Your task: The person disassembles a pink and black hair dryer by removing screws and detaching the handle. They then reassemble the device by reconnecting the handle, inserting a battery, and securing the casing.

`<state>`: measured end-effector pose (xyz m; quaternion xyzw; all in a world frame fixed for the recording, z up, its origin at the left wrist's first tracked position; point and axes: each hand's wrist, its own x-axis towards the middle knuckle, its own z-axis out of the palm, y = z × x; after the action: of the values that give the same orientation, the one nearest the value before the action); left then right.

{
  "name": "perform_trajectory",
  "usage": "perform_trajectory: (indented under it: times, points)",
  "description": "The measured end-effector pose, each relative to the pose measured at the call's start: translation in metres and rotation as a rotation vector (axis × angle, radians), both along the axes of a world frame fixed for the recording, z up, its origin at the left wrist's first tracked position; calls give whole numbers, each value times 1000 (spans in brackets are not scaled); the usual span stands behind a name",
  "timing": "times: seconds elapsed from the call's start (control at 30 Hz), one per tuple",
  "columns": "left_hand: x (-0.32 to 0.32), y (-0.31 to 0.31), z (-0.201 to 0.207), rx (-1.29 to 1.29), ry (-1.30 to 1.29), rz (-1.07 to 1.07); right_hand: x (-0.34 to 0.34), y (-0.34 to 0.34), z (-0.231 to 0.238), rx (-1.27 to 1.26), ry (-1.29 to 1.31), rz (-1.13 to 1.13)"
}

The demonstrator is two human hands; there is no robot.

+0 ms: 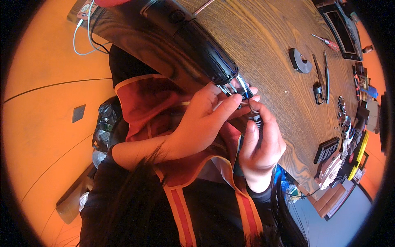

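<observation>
A long black cylindrical appliance [205, 49] lies slantwise across the table's near edge, its far end out at the upper left. Bright metal rods and a small black end piece [246, 94] show at its near end. Around that end my left hand [205, 115] is closed, thumb pressed on the end piece. In my right hand [263, 144] is a screwdriver with a dark, white-banded handle [256, 119], held between thumb and fingers. Its thin shaft points up at the end piece; whether the tip touches is hidden by my fingers.
On the wooden table [267, 45] lie a roll of grey tape [299, 61], tweezers [318, 68], a red-handled screwdriver [329, 43] and a black slotted part [326, 150]. Assorted tools crowd the right side. A white cable [75, 39] hangs at the upper left.
</observation>
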<state>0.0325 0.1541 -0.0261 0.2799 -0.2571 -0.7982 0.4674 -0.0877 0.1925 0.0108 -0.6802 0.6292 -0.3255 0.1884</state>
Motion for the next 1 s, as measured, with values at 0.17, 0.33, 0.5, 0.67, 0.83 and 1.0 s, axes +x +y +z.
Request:
perform_trajectory:
  times: [0.17,0.33,0.5,0.67,0.83,1.0]
  points:
    - [2,-1,1,23,2,-24,-3,-7,3,38,-93,11]
    - [3,-2,0,-39,-47,-39,-3,-7,7,57,-120,49]
    - [6,-1,1,33,-71,-65,-2,-5,9,77,-111,68]
    - [4,-3,2,71,-3,-55,-2,-6,7,61,-108,34]
    - [4,-3,0,90,74,-48,-3,-6,8,47,-39,27]
    - [4,-3,-3,68,111,-50,-1,-3,11,61,4,25]
